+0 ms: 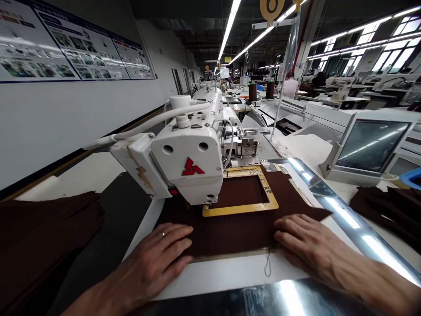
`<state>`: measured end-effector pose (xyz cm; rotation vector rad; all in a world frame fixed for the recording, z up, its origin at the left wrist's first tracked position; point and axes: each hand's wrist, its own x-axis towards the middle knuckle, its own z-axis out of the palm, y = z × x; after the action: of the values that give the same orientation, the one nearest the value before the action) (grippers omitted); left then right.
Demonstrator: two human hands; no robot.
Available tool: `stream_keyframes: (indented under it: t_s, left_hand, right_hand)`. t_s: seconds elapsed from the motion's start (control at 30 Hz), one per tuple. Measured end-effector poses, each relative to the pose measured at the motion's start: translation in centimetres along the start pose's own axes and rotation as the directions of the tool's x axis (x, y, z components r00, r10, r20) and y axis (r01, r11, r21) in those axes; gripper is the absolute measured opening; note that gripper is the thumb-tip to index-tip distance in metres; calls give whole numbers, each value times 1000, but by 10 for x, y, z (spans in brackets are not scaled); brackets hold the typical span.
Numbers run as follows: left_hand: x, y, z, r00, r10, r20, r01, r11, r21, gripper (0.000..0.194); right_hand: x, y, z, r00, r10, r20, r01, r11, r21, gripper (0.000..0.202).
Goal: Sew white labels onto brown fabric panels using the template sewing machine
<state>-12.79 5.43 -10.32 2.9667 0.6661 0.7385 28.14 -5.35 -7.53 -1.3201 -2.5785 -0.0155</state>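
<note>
A dark brown piece of fabric (230, 235) lies spread on a white plate under the head of a white sewing machine (187, 149). A yellow rectangular frame (243, 209) rests on the fabric beside the machine head. My left hand (161, 254), with a ring on one finger, lies on the fabric's left front edge, fingers stretched out. At the right front edge, my right hand (304, 239) lies on the cloth with its fingers extended and slightly bent; its thumb is hidden. A loop of thread (268, 265) hangs over the fabric's front edge between my hands.
Dark brown fabric pieces (49, 232) are piled at the left. More brown cloth (391, 210) lies at the right, below a tilted screen (368, 145). Thread cones (252, 92) stand behind the machine. A shiny metal surface (250, 300) borders the white plate in front.
</note>
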Motion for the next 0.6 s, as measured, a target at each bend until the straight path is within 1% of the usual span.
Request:
stream_keyframes:
  t_s: [0.03, 0.1, 0.17, 0.2, 0.27, 0.33, 0.4, 0.43, 0.5, 0.53, 0.6]
  left_hand:
    - [-7, -1, 0, 997, -56, 54, 58, 998, -27, 27]
    - [-17, -5, 3, 976, -177, 128, 181, 983, -22, 41]
    - [-18, -13, 8, 945, -287, 156, 283, 958, 46, 52]
    - [-15, -18, 10, 933, -320, 167, 309, 947, 88, 55]
    - [-2, -28, 14, 922, -336, 194, 311, 939, 148, 57]
    - [15, -37, 15, 922, -310, 234, 283, 949, 141, 49]
    - [31, -45, 13, 917, -291, 273, 274, 957, 99, 39]
    - [37, -48, 12, 914, -291, 282, 278, 957, 88, 36]
    - [40, -49, 11, 906, -306, 291, 295, 952, 82, 35]
    - [37, -47, 11, 906, -320, 278, 307, 947, 90, 35]
    - [25, -37, 13, 913, -341, 225, 324, 940, 109, 39]
  right_hand:
    - [-6, -2, 4, 999, 22, 25, -22, 1000, 12, 27]
    - [-14, 0, 15, 995, 101, 24, -101, 995, 13, 35]
    - [-16, 11, 28, 986, 169, 3, -169, 985, -12, 39]
    - [-15, 19, 33, 982, 190, -11, -190, 981, -25, 40]
    - [-10, 35, 41, 979, 201, -21, -202, 979, -37, 41]
    - [-2, 46, 43, 980, 201, -12, -201, 979, -38, 40]
    - [2, 50, 42, 980, 197, -19, -197, 979, -53, 39]
    - [3, 49, 41, 980, 197, -38, -199, 978, -69, 39]
    - [-2, 44, 40, 974, 202, -103, -213, 972, -104, 39]
    - [-6, 40, 40, 971, 199, -134, -215, 970, -115, 39]
    - [-17, 35, 43, 970, 172, -171, -194, 973, -123, 39]
